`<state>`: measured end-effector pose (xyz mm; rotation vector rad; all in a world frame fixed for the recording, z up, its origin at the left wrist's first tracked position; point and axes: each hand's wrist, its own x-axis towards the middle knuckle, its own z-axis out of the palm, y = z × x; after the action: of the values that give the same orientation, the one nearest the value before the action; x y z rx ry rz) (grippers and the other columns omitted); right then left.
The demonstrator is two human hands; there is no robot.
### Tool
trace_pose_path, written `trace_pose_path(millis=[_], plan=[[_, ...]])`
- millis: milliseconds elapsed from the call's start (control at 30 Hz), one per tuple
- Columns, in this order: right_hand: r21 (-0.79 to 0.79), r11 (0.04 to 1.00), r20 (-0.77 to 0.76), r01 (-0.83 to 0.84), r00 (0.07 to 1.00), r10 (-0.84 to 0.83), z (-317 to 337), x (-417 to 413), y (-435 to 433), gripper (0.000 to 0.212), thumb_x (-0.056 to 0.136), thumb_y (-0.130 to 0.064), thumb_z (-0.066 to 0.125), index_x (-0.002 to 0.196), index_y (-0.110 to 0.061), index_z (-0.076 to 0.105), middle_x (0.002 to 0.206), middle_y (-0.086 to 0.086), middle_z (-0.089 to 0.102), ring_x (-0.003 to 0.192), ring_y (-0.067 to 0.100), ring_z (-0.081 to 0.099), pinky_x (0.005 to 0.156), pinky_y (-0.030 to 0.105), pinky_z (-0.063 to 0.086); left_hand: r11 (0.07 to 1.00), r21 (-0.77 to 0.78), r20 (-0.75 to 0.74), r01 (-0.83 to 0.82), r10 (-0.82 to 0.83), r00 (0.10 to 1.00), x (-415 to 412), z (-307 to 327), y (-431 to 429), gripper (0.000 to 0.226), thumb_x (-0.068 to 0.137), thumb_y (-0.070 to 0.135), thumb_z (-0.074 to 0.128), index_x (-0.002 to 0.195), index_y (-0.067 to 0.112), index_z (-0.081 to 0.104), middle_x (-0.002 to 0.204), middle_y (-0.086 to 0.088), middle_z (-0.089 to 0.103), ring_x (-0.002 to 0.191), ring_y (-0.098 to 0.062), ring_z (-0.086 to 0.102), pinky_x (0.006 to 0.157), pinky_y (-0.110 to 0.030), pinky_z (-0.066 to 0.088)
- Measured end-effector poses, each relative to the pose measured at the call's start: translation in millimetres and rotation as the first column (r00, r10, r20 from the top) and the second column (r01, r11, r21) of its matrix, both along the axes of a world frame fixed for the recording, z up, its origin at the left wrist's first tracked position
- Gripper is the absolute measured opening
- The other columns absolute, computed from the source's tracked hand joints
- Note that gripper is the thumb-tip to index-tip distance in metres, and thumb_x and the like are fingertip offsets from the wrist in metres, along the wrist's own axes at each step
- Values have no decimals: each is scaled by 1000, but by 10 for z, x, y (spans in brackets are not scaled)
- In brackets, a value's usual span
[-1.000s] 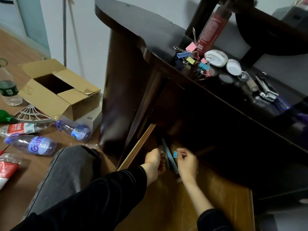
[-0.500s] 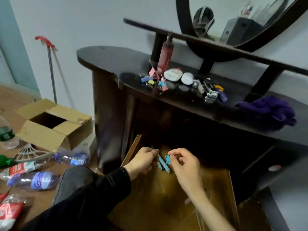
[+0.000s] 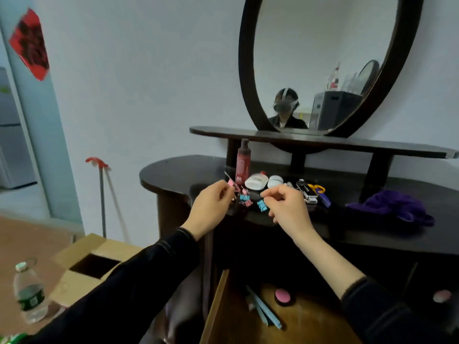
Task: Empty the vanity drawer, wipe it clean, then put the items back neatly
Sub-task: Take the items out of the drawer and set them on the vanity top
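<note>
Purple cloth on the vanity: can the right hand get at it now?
Probably yes: the purple cloth lies uncovered to the right of the right hand, only flat-lying scissors between them, though that hand pinches a blue clip.

Dim, soft indoor light; wide-angle edge distortion.

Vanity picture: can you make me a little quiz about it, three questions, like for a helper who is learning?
1. True or false: the purple cloth lies inside the drawer.
2. What does the right hand pinch? A: a blue clip. B: scissors. C: a bottle.
3. Fill in: the round pad lying in the drawer is ____.

Key: 1 false, it lies on the vanity top. 2 A. 3 pink.
</note>
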<state>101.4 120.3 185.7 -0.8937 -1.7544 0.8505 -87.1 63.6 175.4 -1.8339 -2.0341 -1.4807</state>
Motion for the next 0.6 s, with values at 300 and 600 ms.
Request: trace_pose_path(millis=[300,600], plan=[[-98,990,200,105,976,-83,-81,-244,477,9,89,-14,65,88,-21,70,72,-2,71,50,7,66,48,21,44,986,-163,-506,-32,-56,861,2,-34,488,18,97,26,48,115,26,46,112,1,48,80,-23,59,66,-39,50],[-186,979,34,86,996,-81,-91,-151,362,15,91,-8,58,101,-17,63,87,3,68,61,15,68,48,23,51,991,-130,-476,-45,-22,879,11,-89,490,39,91,33,60,124,30,41,121,6,43,91,-16,59,68,-30,52]])
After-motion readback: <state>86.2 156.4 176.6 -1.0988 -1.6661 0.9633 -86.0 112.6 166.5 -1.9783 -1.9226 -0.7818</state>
